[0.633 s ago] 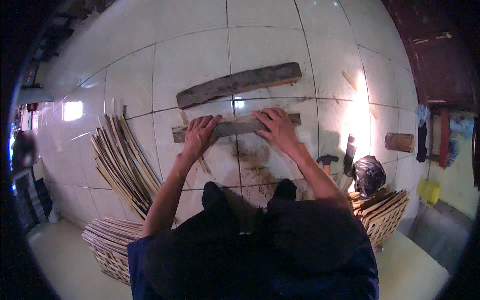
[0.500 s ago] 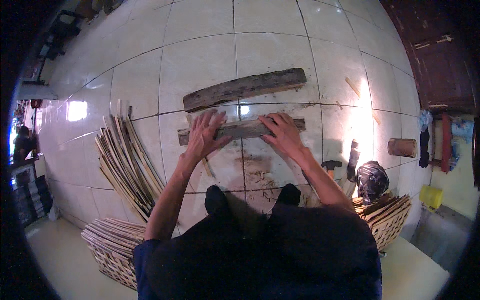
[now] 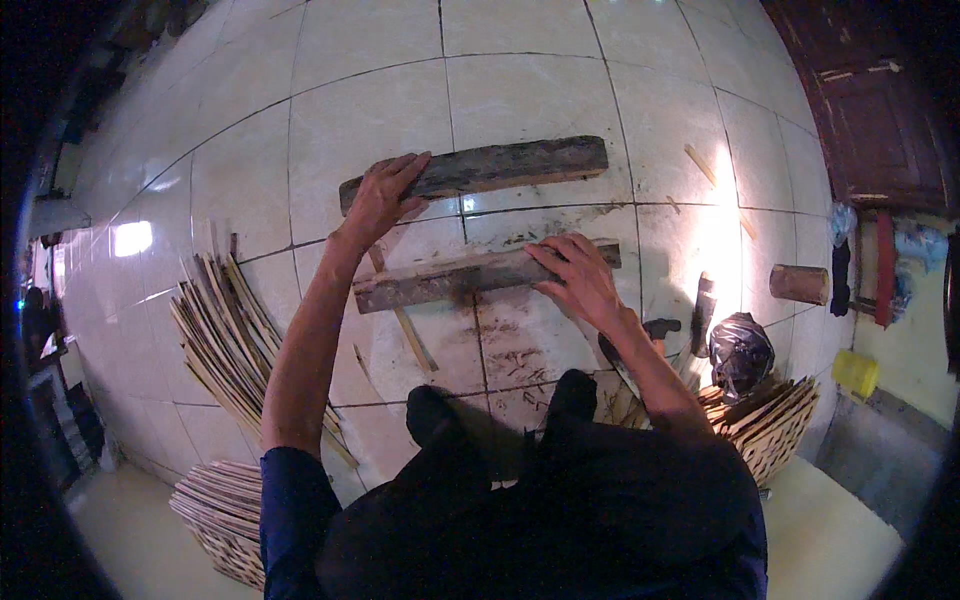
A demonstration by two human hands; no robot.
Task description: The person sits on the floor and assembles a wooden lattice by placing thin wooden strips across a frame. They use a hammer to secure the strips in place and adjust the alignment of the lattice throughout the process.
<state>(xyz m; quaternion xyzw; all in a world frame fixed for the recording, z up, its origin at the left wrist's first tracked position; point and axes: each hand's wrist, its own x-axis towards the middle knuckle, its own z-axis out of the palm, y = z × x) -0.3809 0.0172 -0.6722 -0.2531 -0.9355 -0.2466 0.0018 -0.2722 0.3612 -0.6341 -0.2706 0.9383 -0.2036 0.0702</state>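
Note:
Two rough grey-brown wooden beams lie crosswise on the tiles in front of my feet. My left hand has reached the left end of the far beam, fingers over its top and thumb along its near side. Closer to me, the near beam tilts slightly, its right end farther away. My right hand grips it close to that right end, fingers across the top. A thin wooden strip runs out from beneath the near beam.
Loose wooden strips lie at left, above a woven basket of strips. At right are a hammer, a black plastic bag, another strip-filled basket, a short log piece and a yellow container. Wood debris litters the tiles.
My left hand has left the near beam and moved forward to the far beam's left end. The near beam has turned a little, its left end closer to me. My right hand stays on it.

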